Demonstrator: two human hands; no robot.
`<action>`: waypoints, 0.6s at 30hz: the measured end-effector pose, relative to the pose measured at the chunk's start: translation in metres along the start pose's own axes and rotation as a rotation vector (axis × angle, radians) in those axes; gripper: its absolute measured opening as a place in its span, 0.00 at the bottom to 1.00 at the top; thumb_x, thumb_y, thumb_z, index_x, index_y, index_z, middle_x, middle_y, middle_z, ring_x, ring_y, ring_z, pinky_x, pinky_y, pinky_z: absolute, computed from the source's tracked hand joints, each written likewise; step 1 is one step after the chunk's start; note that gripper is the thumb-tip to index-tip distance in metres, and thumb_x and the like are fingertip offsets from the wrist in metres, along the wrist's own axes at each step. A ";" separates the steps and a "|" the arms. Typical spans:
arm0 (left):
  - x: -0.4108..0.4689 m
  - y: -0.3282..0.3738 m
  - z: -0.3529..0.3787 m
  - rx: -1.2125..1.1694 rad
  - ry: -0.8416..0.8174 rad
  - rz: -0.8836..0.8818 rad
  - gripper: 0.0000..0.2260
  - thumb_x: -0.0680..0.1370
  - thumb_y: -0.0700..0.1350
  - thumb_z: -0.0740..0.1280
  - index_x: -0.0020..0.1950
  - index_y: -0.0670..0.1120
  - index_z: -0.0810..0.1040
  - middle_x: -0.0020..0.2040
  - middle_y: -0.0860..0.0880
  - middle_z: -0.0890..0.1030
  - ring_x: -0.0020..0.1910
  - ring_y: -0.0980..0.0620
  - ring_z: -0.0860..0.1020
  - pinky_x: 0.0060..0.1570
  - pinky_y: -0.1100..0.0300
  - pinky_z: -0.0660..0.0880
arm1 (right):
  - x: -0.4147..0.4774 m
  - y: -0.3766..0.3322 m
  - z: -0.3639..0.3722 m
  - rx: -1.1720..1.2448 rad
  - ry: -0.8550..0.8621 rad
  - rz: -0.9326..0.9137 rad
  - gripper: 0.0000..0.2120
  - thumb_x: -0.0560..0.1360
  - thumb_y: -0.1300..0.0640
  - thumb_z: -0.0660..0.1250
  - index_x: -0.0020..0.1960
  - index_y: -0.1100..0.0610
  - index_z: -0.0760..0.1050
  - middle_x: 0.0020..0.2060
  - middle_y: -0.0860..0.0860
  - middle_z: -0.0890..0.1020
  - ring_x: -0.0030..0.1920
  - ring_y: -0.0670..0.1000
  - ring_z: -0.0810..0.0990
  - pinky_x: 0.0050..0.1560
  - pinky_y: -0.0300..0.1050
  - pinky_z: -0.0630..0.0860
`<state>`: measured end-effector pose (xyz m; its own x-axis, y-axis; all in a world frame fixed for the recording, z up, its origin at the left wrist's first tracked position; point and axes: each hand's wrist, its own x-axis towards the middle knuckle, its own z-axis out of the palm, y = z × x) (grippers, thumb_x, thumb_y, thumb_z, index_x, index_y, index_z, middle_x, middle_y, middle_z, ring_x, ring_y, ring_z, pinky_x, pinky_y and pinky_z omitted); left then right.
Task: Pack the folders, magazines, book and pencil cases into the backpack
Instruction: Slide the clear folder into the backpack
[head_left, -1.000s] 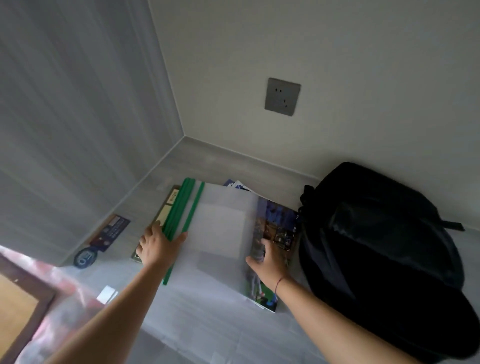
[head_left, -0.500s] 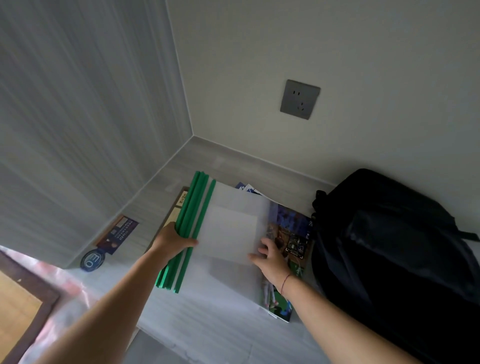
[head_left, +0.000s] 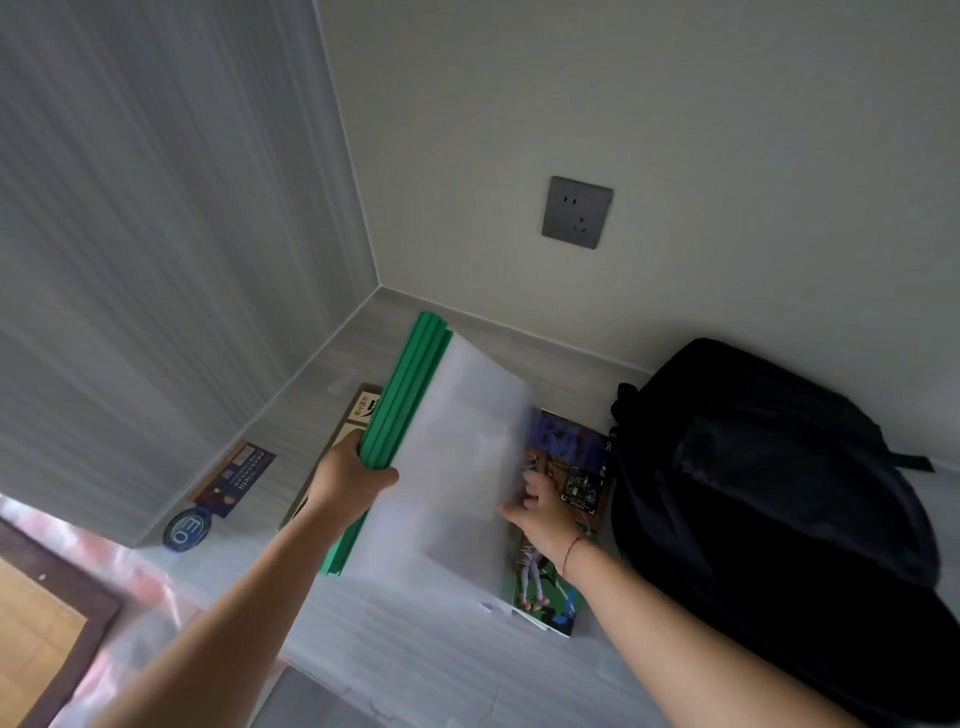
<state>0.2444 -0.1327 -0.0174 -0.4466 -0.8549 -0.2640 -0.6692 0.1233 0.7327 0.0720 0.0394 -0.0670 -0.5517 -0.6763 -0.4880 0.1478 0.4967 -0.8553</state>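
Observation:
A stack of translucent folders (head_left: 457, 457) with green spines is tilted up off the desk, spine side raised. My left hand (head_left: 350, 480) is shut on the green spines. My right hand (head_left: 540, 512) grips the folders' loose right edge, fingers tucked under the sheets. Beneath them lies a colourful magazine (head_left: 566, 452), and a book (head_left: 358, 415) with a beige cover peeks out at the left. The black backpack (head_left: 769, 499) lies on the desk to the right, apparently closed. No pencil cases are visible.
The grey desk (head_left: 415, 649) fits into a wall corner. A dark card (head_left: 236, 475) and a round blue badge (head_left: 184, 530) lie at the left. A wall socket (head_left: 576, 212) sits above. The desk's front-left edge drops to a wooden floor.
The folders went from flat on the pile to lifted and tilted. My left hand closed round the green spines and raised them; my right hand slid under the right edge.

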 end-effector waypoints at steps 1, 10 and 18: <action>-0.003 0.006 -0.002 -0.017 -0.008 0.029 0.13 0.65 0.41 0.71 0.43 0.54 0.73 0.34 0.46 0.80 0.28 0.50 0.76 0.23 0.63 0.69 | 0.000 -0.005 -0.002 0.030 0.012 -0.020 0.33 0.73 0.64 0.69 0.73 0.61 0.57 0.71 0.60 0.65 0.65 0.53 0.69 0.61 0.41 0.67; -0.037 0.082 -0.013 -0.154 -0.076 0.252 0.15 0.64 0.42 0.75 0.39 0.62 0.78 0.33 0.54 0.83 0.29 0.57 0.79 0.29 0.65 0.75 | -0.003 -0.061 -0.052 0.409 0.085 -0.207 0.43 0.73 0.62 0.69 0.76 0.60 0.42 0.71 0.58 0.65 0.65 0.51 0.70 0.61 0.43 0.70; -0.061 0.163 0.010 -0.361 -0.326 0.316 0.14 0.68 0.40 0.75 0.48 0.52 0.77 0.39 0.52 0.84 0.39 0.53 0.83 0.41 0.59 0.78 | -0.046 -0.078 -0.153 0.493 0.060 -0.278 0.14 0.75 0.52 0.64 0.58 0.57 0.75 0.54 0.53 0.81 0.51 0.49 0.81 0.50 0.45 0.77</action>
<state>0.1565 -0.0553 0.1122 -0.7899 -0.5982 -0.1348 -0.2537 0.1188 0.9600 -0.0394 0.1152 0.0487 -0.6684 -0.7058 -0.2349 0.3479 -0.0176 -0.9374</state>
